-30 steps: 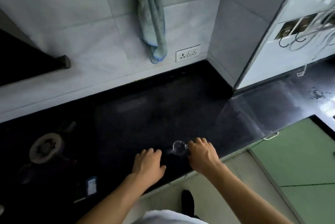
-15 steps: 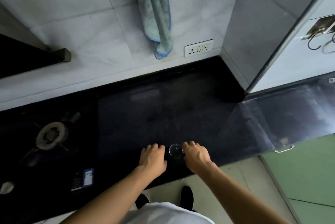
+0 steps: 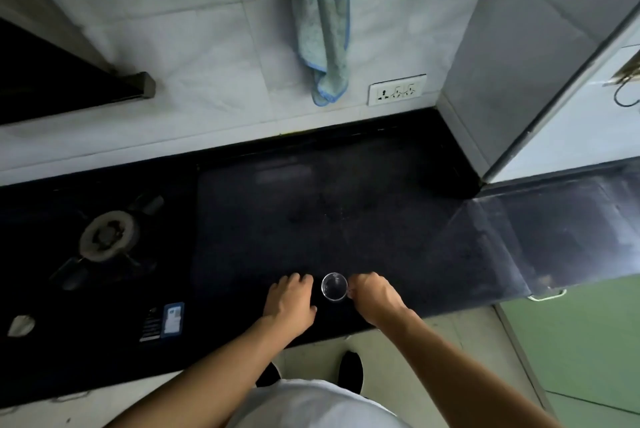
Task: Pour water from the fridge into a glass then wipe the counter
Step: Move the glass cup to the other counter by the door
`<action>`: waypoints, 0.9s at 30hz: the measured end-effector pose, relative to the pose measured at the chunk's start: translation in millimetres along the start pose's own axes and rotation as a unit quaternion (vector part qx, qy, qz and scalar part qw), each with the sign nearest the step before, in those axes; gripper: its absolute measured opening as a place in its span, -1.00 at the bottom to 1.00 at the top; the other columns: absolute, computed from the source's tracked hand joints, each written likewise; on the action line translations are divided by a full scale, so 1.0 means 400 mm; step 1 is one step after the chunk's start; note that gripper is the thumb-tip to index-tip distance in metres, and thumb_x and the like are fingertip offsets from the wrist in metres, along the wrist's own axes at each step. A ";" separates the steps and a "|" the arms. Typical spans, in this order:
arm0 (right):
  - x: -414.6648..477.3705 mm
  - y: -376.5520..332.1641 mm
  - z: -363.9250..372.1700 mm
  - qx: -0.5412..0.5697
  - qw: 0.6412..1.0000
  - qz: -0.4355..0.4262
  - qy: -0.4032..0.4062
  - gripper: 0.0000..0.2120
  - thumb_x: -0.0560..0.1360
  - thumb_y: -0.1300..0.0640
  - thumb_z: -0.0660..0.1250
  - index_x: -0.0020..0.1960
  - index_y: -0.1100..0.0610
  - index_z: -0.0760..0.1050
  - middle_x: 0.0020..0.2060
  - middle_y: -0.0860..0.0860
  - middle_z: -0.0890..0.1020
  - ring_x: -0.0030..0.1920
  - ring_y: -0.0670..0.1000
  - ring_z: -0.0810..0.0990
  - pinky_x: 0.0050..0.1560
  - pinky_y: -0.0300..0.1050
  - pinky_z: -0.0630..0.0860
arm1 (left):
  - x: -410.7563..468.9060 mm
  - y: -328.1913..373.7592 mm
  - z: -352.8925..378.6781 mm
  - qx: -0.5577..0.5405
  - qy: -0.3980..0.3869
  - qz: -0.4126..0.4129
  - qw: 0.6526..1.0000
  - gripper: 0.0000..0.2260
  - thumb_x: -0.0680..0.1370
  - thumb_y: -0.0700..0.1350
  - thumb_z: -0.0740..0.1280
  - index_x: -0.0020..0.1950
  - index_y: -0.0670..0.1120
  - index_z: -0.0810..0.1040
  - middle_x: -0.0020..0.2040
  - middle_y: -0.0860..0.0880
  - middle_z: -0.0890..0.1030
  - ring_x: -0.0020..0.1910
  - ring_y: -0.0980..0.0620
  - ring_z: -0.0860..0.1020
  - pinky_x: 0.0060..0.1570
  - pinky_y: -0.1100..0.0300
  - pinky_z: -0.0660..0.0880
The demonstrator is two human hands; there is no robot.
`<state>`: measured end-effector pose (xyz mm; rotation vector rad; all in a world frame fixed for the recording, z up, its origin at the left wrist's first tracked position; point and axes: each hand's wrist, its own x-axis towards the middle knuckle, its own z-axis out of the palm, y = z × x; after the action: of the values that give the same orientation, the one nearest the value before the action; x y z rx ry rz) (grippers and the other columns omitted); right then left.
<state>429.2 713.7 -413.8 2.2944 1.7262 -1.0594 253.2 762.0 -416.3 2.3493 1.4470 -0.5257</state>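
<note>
A clear glass (image 3: 334, 286) stood upright on the dark bench (image 3: 346, 213), close to its front edge, its open mouth facing up toward the camera and its long axis vertical. It looked empty, though the dim light made that hard to confirm. The 2 hands flanked it. The right hand (image 3: 375, 296) lay against the glass's right side, its fingers (image 3: 360, 280) curled toward the wall of the glass and apparently touching it; whether they were truly clamped on it could not be told from this angle. The left hand (image 3: 291, 299) rested palm down on the bench just to the left of the glass, fingers together and loosely bent, holding nothing and not touching the glass.

The right hand was therefore the nearer one, with the glass directly off its fingertips to the left. No water source was in sight, so the pour had probably not begun. A blue-edged cloth (image 3: 320, 22) hung on the tiled wall well behind the glass, a likely tool for the wipe. A stove burner (image 3: 107, 237) sat on the bench far to the left.
</note>
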 end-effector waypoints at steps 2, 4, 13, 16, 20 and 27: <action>-0.001 -0.015 -0.001 0.000 1.000 -0.008 -0.005 -0.85 0.53 0.22 0.21 -0.03 0.06 0.54 -0.17 0.07 0.62 -0.08 0.16 0.65 -0.24 -0.08 0.49 | -0.014 -0.023 0.007 -0.024 0.004 -0.014 1.000 -0.55 0.53 0.06 0.40 0.35 -0.04 0.41 0.27 -0.05 0.52 0.24 -0.09 0.49 0.22 0.03 0.44; -0.003 -0.036 -0.002 -0.002 1.000 -0.020 -0.008 -0.85 0.54 0.21 0.20 -0.03 0.06 0.54 -0.17 0.06 0.62 -0.10 0.14 0.65 -0.21 -0.05 0.55 | -0.033 -0.049 0.019 -0.068 0.014 -0.033 0.997 -0.53 0.52 0.05 0.42 0.37 -0.03 0.39 0.29 -0.04 0.50 0.27 -0.08 0.48 0.24 0.05 0.45; -0.010 -0.222 0.019 -0.046 0.987 -0.151 -0.019 -0.89 0.59 0.13 0.23 0.01 0.08 0.54 -0.14 0.06 0.63 -0.17 0.09 0.61 -0.14 -0.05 0.57 | -0.160 -0.169 0.046 -0.313 0.085 -0.087 0.942 -0.54 0.40 -0.06 0.53 0.22 0.01 0.44 0.19 0.07 0.53 0.18 0.07 0.55 0.13 0.14 0.53; -0.025 -0.312 0.033 -0.072 0.980 -0.185 -0.022 -0.89 0.59 0.16 0.24 0.01 0.07 0.55 -0.10 0.06 0.65 -0.13 0.09 0.63 -0.11 -0.06 0.59 | -0.219 -0.234 0.044 -0.370 0.120 -0.117 0.914 -0.59 0.39 -0.09 0.55 0.15 0.01 0.46 0.10 0.10 0.58 0.05 0.14 0.58 -0.02 0.28 0.53; -0.048 -0.447 0.069 -0.102 0.966 -0.237 -0.018 -0.90 0.58 0.16 0.26 -0.02 0.06 0.55 -0.10 0.04 0.67 -0.10 0.10 0.65 -0.07 -0.03 0.60 | -0.299 -0.344 0.049 -0.397 0.164 -0.145 0.891 -0.61 0.39 -0.10 0.54 0.14 0.00 0.47 0.03 0.10 0.60 -0.05 0.16 0.58 -0.14 0.40 0.45; -0.126 -0.753 0.185 -0.163 0.934 -0.317 -0.012 -0.85 0.61 0.16 0.20 0.05 0.07 0.55 -0.04 0.06 0.67 -0.06 0.10 0.65 -0.06 -0.06 0.57 | -0.485 -0.600 0.096 -0.418 0.226 -0.198 0.857 -0.61 0.38 -0.09 0.53 0.12 0.00 0.46 0.04 0.06 0.59 0.00 0.09 0.58 -0.06 0.25 0.46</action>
<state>125.2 748.2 -342.2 1.5477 2.4864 -0.7662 -48.4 696.3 -378.8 1.5103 1.8602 0.5435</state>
